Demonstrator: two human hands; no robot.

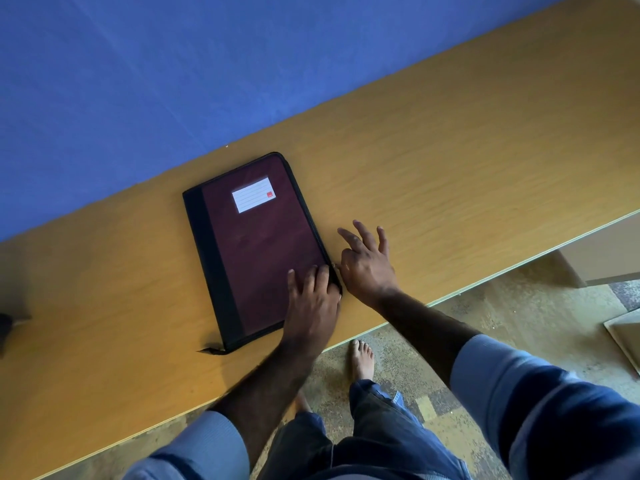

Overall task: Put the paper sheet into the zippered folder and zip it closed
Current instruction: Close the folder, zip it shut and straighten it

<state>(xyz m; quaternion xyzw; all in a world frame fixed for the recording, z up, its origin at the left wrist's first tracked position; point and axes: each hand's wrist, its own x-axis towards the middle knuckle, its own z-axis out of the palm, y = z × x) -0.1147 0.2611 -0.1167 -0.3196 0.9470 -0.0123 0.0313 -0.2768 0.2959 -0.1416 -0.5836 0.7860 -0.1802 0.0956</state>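
Fingers of the left hand (313,303): we see them lying straight and close together, flat on the near right corner of the folder (263,237), gripping nothing.
Fingers of the right hand (369,268): three are spread and raised just off the table (450,168). The thumb side meets the zipper (320,237) on the folder's right edge. We cannot tell whether it pinches the pull.
Folder's place: it lies flat on the table, turned at a slant. Its near right corner is under the left hand, and the right hand is just beside that edge.
Folder's look: we see a closed dark maroon cover with a black strip (211,251) down its left side and a black zipper border. A white lined label (253,195) sits toward the far end.
Near left corner: a short black tab (211,349) sticks out onto the wood.
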